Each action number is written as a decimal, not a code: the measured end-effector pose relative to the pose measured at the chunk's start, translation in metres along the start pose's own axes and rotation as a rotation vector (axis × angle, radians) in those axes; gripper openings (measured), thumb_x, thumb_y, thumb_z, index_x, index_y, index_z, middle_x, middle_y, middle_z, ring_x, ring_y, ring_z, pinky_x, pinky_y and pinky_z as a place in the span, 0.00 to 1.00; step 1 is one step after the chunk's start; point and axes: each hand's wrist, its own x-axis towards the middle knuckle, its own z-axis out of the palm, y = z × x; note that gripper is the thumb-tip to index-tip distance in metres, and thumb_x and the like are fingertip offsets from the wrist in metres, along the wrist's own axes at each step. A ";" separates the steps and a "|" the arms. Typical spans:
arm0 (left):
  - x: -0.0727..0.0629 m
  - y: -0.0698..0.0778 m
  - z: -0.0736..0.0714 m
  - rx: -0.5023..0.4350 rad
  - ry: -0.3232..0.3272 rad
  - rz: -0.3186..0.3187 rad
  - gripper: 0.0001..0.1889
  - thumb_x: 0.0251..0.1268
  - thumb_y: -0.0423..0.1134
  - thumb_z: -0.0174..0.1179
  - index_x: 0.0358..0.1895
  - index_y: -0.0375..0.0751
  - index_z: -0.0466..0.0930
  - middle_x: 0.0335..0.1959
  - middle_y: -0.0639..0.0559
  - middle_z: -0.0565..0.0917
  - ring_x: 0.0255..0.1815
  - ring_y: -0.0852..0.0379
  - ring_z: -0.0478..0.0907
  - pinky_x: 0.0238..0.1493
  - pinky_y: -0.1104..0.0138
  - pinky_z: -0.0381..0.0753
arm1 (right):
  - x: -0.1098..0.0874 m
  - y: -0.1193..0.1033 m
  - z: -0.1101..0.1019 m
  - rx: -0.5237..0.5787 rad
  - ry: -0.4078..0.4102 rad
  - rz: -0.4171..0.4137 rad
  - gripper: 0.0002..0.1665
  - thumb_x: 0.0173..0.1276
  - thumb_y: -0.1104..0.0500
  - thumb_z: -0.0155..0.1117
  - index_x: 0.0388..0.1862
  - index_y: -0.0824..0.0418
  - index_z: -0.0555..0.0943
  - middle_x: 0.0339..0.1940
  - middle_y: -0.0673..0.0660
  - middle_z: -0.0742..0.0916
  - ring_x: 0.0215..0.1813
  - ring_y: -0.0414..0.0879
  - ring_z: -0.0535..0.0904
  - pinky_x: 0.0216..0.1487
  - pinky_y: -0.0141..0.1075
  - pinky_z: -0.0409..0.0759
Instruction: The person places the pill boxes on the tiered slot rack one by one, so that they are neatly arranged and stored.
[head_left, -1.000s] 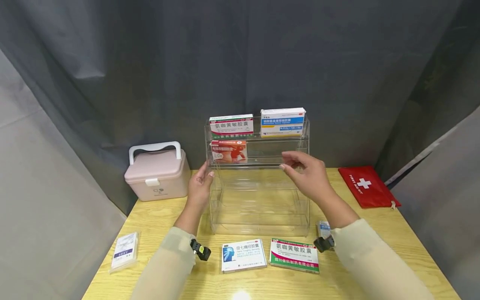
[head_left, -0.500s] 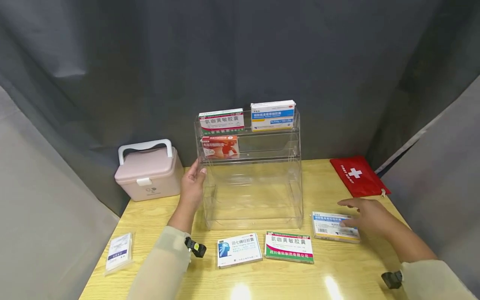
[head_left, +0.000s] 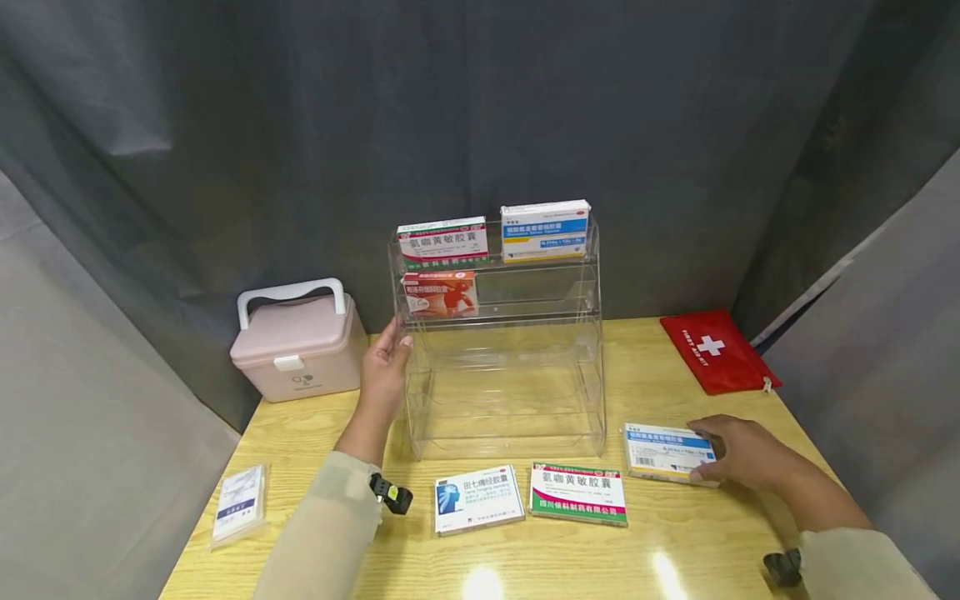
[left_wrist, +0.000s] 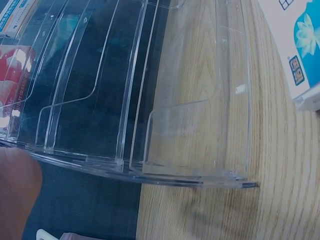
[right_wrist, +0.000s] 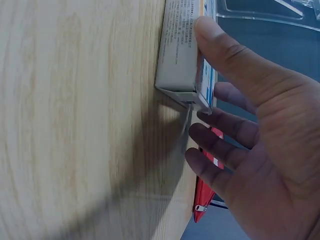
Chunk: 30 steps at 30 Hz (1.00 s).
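At the left side of a clear acrylic display rack (head_left: pixel 502 392), my left hand (head_left: pixel 382 371) holds the side panel, with its thumb toward the front. The left wrist view shows only a blurred fingertip (left_wrist: pixel 17 185) at the panel's edge. My right hand (head_left: pixel 750 454) pinches the right end of a white and blue medicine box (head_left: pixel 663 450), which lies on the table right of the rack. In the right wrist view, the thumb (right_wrist: pixel 212 32) presses the box's near edge and the index finger is partly hidden behind it. The other fingers hang loosely curled.
A green-and-red box (head_left: pixel 442 243), a blue-white box (head_left: pixel 545 232) and a red box (head_left: pixel 441 295) stand on the upper tiers. Two boxes, white (head_left: pixel 477 500) and green-red (head_left: pixel 577 494), lie in front. Around are a pink case (head_left: pixel 296 350), red pouch (head_left: pixel 716 350) and white packet (head_left: pixel 238 504).
My right hand has come down from before the rack's second tier to the box at right, and its thumb and finger have closed on it. The left hand keeps its hold.
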 end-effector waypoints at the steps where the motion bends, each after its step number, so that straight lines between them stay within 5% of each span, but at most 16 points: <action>1: 0.000 0.000 0.000 0.004 -0.001 -0.001 0.30 0.86 0.29 0.54 0.86 0.35 0.61 0.87 0.45 0.64 0.90 0.48 0.59 0.90 0.61 0.61 | 0.000 0.000 0.000 -0.005 0.002 -0.002 0.59 0.48 0.38 0.91 0.73 0.68 0.80 0.69 0.76 0.83 0.69 0.75 0.77 0.70 0.76 0.76; 14: 0.000 0.000 0.000 0.022 0.005 -0.001 0.31 0.86 0.30 0.55 0.85 0.35 0.61 0.87 0.44 0.64 0.89 0.46 0.59 0.90 0.59 0.61 | 0.002 0.002 0.006 0.034 0.073 0.033 0.59 0.45 0.40 0.93 0.70 0.67 0.77 0.58 0.69 0.86 0.51 0.58 0.80 0.58 0.60 0.85; 21: 0.000 -0.001 0.000 0.036 0.000 -0.006 0.31 0.85 0.30 0.55 0.86 0.36 0.61 0.87 0.44 0.64 0.89 0.46 0.60 0.90 0.59 0.61 | -0.001 0.005 0.009 0.175 0.184 0.155 0.43 0.63 0.53 0.86 0.72 0.64 0.76 0.59 0.72 0.85 0.51 0.59 0.84 0.46 0.43 0.92; 30: -0.001 0.002 0.000 0.030 0.005 -0.009 0.31 0.85 0.30 0.55 0.85 0.37 0.62 0.87 0.44 0.65 0.89 0.46 0.60 0.90 0.58 0.61 | 0.007 0.000 0.001 0.207 0.409 0.174 0.29 0.78 0.54 0.74 0.71 0.64 0.79 0.64 0.75 0.85 0.60 0.74 0.84 0.52 0.61 0.94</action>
